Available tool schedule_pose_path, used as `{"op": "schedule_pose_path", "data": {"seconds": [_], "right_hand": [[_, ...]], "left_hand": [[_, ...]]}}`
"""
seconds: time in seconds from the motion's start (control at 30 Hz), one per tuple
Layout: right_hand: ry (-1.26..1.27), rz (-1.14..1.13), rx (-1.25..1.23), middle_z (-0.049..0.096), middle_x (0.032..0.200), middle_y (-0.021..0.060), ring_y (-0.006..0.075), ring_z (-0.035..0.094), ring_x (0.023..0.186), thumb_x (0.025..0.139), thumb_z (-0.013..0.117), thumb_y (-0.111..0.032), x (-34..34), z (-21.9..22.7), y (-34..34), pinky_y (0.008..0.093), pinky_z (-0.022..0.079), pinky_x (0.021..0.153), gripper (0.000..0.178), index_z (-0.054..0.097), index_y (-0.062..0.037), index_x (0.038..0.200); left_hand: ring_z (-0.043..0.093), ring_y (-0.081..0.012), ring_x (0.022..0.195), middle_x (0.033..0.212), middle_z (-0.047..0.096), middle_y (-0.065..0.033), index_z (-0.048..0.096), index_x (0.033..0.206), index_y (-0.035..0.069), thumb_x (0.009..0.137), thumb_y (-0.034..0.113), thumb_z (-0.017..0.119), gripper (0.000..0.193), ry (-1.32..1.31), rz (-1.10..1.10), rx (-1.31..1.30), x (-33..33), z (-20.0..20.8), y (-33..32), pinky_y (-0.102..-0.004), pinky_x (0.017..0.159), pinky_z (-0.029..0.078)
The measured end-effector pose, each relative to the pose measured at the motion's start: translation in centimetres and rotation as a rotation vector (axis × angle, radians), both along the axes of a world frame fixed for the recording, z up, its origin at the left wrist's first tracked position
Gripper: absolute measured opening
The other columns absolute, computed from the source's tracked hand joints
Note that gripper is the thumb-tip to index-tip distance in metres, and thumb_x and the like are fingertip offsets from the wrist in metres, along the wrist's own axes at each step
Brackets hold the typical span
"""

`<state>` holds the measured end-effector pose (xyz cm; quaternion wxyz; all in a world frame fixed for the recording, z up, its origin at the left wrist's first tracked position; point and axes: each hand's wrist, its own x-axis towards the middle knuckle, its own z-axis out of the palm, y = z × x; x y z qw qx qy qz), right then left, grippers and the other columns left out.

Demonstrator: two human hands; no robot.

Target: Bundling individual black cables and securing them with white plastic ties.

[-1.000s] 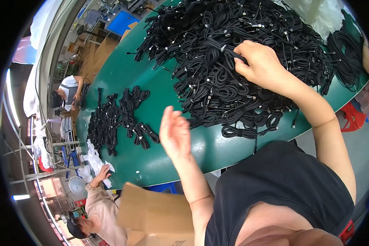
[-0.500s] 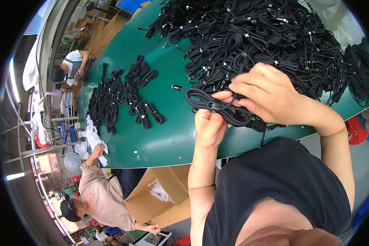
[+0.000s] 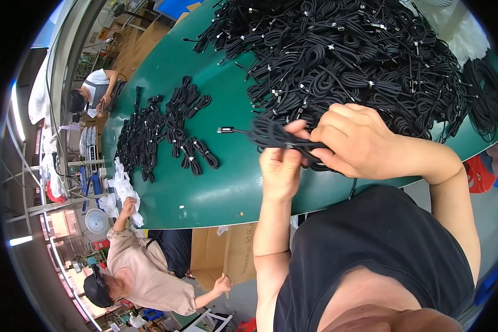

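A coiled black cable (image 3: 266,133) is held up between my two hands above the near edge of the green table. My left hand (image 3: 281,170) pinches the coil from below, its thumb near the middle of the bundle. Over the coil's right end, my right hand (image 3: 353,138) has its fingers closed on the cable. The cable's connector (image 3: 226,130) sticks out to the left. Blur smears the left loops. Behind my hands rises a large pile of black cables (image 3: 337,61) with light connector tips.
Smaller tied cable bundles (image 3: 177,127) lie on the green table (image 3: 227,188) to the left. Beyond its near edge, a co-worker (image 3: 144,271) holds a cardboard box (image 3: 239,257) and touches white plastic bags (image 3: 125,185). Another person (image 3: 97,91) works at the far left.
My right hand has closed further over the coil's right end. The connector has swung left and down. The co-worker's box has shifted and turned.
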<state>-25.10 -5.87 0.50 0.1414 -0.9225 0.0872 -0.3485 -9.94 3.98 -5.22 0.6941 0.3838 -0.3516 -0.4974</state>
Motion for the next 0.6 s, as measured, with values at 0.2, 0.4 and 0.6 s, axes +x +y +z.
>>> {"op": "schedule_pose_path", "data": {"seconds": [0.2, 0.4, 0.6], "right_hand": [[-0.035, 0.057, 0.14, 0.052, 0.072, 0.0065, 0.0233, 0.054, 0.066, 0.072, 0.063, -0.011, -0.1, -0.8, 0.0, 0.0349, 0.045, 0.054, 0.013, 0.054, -0.0024, 0.076], [0.067, -0.006, 0.166, 0.055, 0.074, 0.0091, 0.025, 0.055, 0.065, 0.071, 0.062, -0.009, -0.2, -0.1, 0.4, 0.0354, 0.047, 0.056, 0.012, 0.054, -0.0012, 0.075], [-0.099, 0.021, 0.291, 0.057, 0.078, 0.0106, 0.0267, 0.056, 0.068, 0.071, 0.063, -0.009, 0.1, -1.0, 0.6, 0.0372, 0.048, 0.058, 0.013, 0.055, -0.0018, 0.077]], "left_hand": [[0.048, -0.005, 0.07, 0.097, 0.058, -0.0042, 0.046, 0.123, 0.0, 0.085, 0.03, 0.061, 0.051, -0.095, -0.012, 0.023, -1.1, -0.1, -0.1, -0.0176, 0.059, 0.039], [0.054, -0.0078, 0.083, 0.099, 0.058, -0.0036, 0.043, 0.126, -0.003, 0.085, 0.029, 0.061, 0.054, -0.011, -0.059, -0.038, 0.1, -0.1, -0.1, -0.018, 0.066, 0.041], [0.051, -0.0174, 0.106, 0.124, 0.05, -0.0114, 0.043, 0.126, -0.002, 0.087, 0.028, 0.057, 0.051, -0.038, -0.099, -0.039, -1.6, -0.4, -0.4, -0.0316, 0.092, 0.041]]}}
